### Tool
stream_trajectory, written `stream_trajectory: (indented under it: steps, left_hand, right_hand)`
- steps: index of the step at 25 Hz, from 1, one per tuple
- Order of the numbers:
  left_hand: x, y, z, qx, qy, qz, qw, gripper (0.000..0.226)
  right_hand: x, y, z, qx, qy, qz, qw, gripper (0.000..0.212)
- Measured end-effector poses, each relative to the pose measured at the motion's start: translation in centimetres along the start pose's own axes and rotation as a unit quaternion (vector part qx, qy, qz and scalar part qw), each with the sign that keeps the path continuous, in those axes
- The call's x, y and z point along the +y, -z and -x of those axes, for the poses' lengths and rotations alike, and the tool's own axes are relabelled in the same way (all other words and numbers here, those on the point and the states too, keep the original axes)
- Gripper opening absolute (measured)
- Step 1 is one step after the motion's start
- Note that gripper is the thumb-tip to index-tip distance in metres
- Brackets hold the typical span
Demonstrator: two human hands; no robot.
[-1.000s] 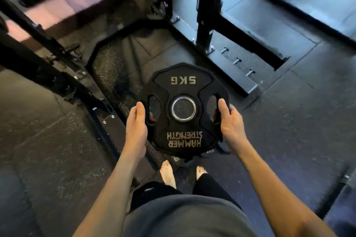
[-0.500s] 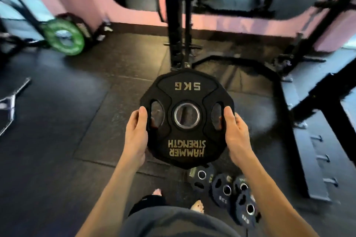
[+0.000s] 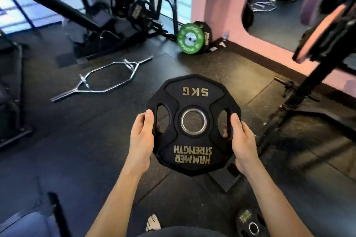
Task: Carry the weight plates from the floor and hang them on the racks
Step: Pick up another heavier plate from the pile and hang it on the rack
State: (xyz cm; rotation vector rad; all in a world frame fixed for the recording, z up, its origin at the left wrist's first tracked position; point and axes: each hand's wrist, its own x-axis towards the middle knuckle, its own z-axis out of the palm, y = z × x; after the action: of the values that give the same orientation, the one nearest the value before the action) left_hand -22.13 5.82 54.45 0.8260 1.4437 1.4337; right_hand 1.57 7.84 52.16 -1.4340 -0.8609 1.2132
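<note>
The one head-worn view looks forward and down, close over both hands, onto the gym floor [image 3: 67,159].

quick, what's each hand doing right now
Left hand: closed on the 5 kg plate, gripping its left grip slot.
Right hand: closed on the same plate, at its right grip slot.

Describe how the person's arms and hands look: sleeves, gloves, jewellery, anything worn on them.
Both forearms are bare right down to the frame's lower edge; no sleeve shows. The left hand and right hand wear no gloves, and no watch, wrist strap or bracelet shows. No ring is visible on the fingers in view, and the nails look short and unpainted.
</note>
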Motion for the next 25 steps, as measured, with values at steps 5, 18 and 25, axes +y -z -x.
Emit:
stream_trajectory:
  steps: [5,18,25]
  left_hand:
    - [2.9,10.7,-5.5,0.055,-0.011,0.011,0.998,0.034]
    - [8.2,18.5,-32.2,0.077,-0.063,0.019,0.995,0.035]
    - [11.7,17.8,-50.5,0.06,-0.051,0.032,0.996,0.034]
  right_hand:
    - [-1.0,-13.2,-0.7,-0.049,-0.004,0.026,0.998,0.048]
    - [-5.2,-36.5,-18.4,-0.088,0.041,0.018,0.995,0.043]
    - [-9.5,-46.7,-32.7,-0.087,0.056,0.006,0.995,0.046]
